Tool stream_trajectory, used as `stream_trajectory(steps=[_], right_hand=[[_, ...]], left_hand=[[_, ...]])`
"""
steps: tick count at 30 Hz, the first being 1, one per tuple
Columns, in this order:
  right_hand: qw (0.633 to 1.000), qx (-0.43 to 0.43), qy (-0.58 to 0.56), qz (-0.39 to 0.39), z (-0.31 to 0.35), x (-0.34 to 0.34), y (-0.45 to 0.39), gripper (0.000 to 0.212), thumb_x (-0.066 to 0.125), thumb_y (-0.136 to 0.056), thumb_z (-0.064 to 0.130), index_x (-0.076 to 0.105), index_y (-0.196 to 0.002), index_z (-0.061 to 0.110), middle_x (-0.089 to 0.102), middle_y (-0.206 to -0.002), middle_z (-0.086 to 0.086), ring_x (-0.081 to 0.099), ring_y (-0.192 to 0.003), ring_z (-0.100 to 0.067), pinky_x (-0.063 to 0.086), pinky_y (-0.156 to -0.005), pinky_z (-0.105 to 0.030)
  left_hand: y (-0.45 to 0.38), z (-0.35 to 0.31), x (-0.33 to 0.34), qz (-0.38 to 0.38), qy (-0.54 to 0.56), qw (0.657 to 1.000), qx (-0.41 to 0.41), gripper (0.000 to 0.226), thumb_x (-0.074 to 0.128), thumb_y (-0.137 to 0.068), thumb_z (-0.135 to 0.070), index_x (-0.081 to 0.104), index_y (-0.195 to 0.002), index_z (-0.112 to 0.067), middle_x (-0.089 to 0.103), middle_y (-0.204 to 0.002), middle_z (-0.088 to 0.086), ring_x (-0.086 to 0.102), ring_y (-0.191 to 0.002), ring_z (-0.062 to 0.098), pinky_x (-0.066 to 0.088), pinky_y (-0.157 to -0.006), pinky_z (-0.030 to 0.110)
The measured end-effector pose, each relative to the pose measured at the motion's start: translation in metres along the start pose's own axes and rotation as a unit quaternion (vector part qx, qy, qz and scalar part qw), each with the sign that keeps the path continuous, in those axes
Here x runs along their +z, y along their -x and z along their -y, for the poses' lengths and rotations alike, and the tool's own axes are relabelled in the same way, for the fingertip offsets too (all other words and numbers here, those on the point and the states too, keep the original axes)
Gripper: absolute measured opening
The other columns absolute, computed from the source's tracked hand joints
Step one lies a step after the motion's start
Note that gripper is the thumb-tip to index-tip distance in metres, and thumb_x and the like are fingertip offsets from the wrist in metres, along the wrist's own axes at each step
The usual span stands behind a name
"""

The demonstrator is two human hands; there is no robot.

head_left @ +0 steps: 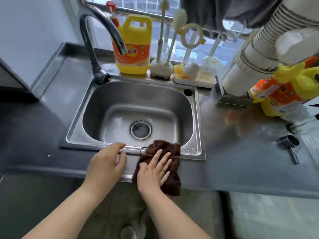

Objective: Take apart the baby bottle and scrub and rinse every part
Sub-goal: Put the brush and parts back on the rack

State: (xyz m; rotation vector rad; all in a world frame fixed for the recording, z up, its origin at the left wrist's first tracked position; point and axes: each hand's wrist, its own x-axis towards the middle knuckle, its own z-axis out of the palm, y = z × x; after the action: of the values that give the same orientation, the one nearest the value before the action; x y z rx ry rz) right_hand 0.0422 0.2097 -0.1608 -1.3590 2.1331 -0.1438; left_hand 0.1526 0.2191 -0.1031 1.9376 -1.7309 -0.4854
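Both hands at the front rim of the sink; right hand flat on a brown cloth.

The right hand (156, 171) lies with straight, spread fingers pressed on the brown cloth (170, 153), which drapes over the front rim of the sink (193, 150). The left hand (107, 163) is just beside it to the left, fingers loosely bent, holding nothing, fingertips at the rim. Beyond the hands, past the basin, white bottle parts (195, 70) sit in a tray (193, 83) behind the sink, beside a brush stand (161, 68) and a yellow detergent jug (133, 47).
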Motion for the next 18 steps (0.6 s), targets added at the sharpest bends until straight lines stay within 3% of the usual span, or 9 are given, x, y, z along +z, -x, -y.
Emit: stream_trajectory(steps=[1, 3, 5, 6, 8, 11, 13, 16, 18], right_hand=[[0.999, -0.04, -0.027, 0.006, 0.007, 0.017, -0.005, 0.07, 0.034, -0.064, 0.037, 0.042, -0.13, 0.014, 0.035, -0.148, -0.017, 0.058, -0.114, -0.031, 0.049, -0.086, -0.045], [0.99, -0.102, -0.066, 0.068, 0.033, 0.027, 0.003, 0.058, 0.033, -0.074, 0.029, 0.037, -0.131, 0.02, -0.004, -0.158, -0.01, 0.049, -0.122, -0.031, 0.033, -0.095, -0.042], [0.98, -0.086, -0.087, 0.158, 0.062, 0.014, 0.019, 0.063, 0.033, -0.091, 0.025, 0.009, -0.149, 0.023, -0.023, -0.154, -0.008, 0.014, -0.143, -0.034, 0.01, -0.112, -0.045], [0.978, -0.093, -0.102, 0.153, 0.077, 0.014, 0.022, 0.068, 0.035, -0.094, 0.024, -0.003, -0.15, 0.027, -0.024, -0.154, -0.007, -0.004, -0.144, -0.032, 0.0, -0.115, -0.044], [0.966, -0.157, -0.107, 0.175, 0.088, 0.005, 0.028, 0.072, 0.042, -0.09, 0.015, 0.005, -0.15, 0.029, -0.012, -0.157, -0.001, -0.006, -0.145, -0.026, 0.0, -0.117, -0.037], [0.911, -0.387, -0.068, 0.127, 0.064, -0.02, 0.019, 0.047, 0.042, -0.076, 0.004, 0.055, -0.12, 0.017, 0.043, -0.132, 0.002, 0.04, -0.122, -0.015, 0.031, -0.108, -0.03], [0.865, -0.476, 0.033, 0.157, 0.046, -0.021, 0.002, 0.042, 0.04, -0.068, 0.01, 0.066, -0.101, 0.017, 0.058, -0.115, 0.002, 0.053, -0.107, -0.014, 0.046, -0.095, -0.028], [0.786, -0.534, 0.107, 0.291, 0.05, -0.005, -0.01, 0.055, 0.037, -0.071, 0.016, 0.063, -0.119, 0.018, 0.054, -0.134, -0.004, 0.049, -0.124, -0.019, 0.031, -0.109, -0.022], [0.756, -0.579, 0.126, 0.279, 0.08, 0.009, -0.008, 0.063, 0.028, -0.077, 0.023, 0.05, -0.136, 0.019, 0.038, -0.148, 0.0, 0.035, -0.134, -0.02, 0.017, -0.114, -0.021]], left_hand=[[0.002, 0.008, -0.007, -0.011, -0.005, 1.0, -0.006, 0.02, 0.061, -0.086, -0.01, 0.069, -0.103, -0.005, 0.073, -0.098, 0.007, 0.069, -0.088, 0.027, 0.05, -0.075, 0.033], [0.003, 0.022, -0.024, -0.014, -0.017, 0.999, -0.027, 0.036, 0.046, -0.084, -0.028, 0.069, -0.102, -0.007, 0.073, -0.096, 0.005, 0.07, -0.086, 0.024, 0.051, -0.073, 0.03], [0.003, 0.039, -0.038, -0.027, -0.01, 0.998, -0.047, 0.049, 0.035, -0.081, -0.038, 0.069, -0.102, -0.009, 0.072, -0.097, 0.004, 0.069, -0.087, 0.024, 0.052, -0.075, 0.032], [0.003, 0.046, -0.044, -0.034, -0.008, 0.997, -0.062, 0.05, 0.034, -0.08, -0.039, 0.069, -0.102, -0.01, 0.072, -0.097, 0.003, 0.068, -0.088, 0.024, 0.051, -0.075, 0.033], [0.001, 0.058, -0.055, -0.056, -0.012, 0.995, -0.086, 0.046, 0.036, -0.08, -0.036, 0.069, -0.099, -0.01, 0.072, -0.094, 0.004, 0.068, -0.085, 0.024, 0.051, -0.072, 0.033], [-0.007, 0.076, -0.069, -0.082, -0.02, 0.991, -0.106, 0.034, 0.045, -0.081, -0.025, 0.069, -0.096, -0.006, 0.072, -0.091, 0.007, 0.069, -0.082, 0.026, 0.052, -0.073, 0.034], [-0.013, 0.088, -0.078, -0.103, -0.017, 0.986, -0.13, 0.031, 0.049, -0.081, -0.02, 0.07, -0.097, -0.004, 0.072, -0.092, 0.009, 0.069, -0.082, 0.027, 0.053, -0.073, 0.033], [-0.023, 0.102, -0.091, -0.124, -0.036, 0.98, -0.151, 0.035, 0.044, -0.081, -0.024, 0.07, -0.096, -0.004, 0.072, -0.091, 0.009, 0.069, -0.078, 0.027, 0.052, -0.069, 0.031], [-0.033, 0.112, -0.097, -0.143, -0.036, 0.973, -0.179, 0.032, 0.048, -0.08, -0.018, 0.07, -0.097, -0.003, 0.072, -0.093, 0.011, 0.068, -0.083, 0.029, 0.052, -0.073, 0.034]])
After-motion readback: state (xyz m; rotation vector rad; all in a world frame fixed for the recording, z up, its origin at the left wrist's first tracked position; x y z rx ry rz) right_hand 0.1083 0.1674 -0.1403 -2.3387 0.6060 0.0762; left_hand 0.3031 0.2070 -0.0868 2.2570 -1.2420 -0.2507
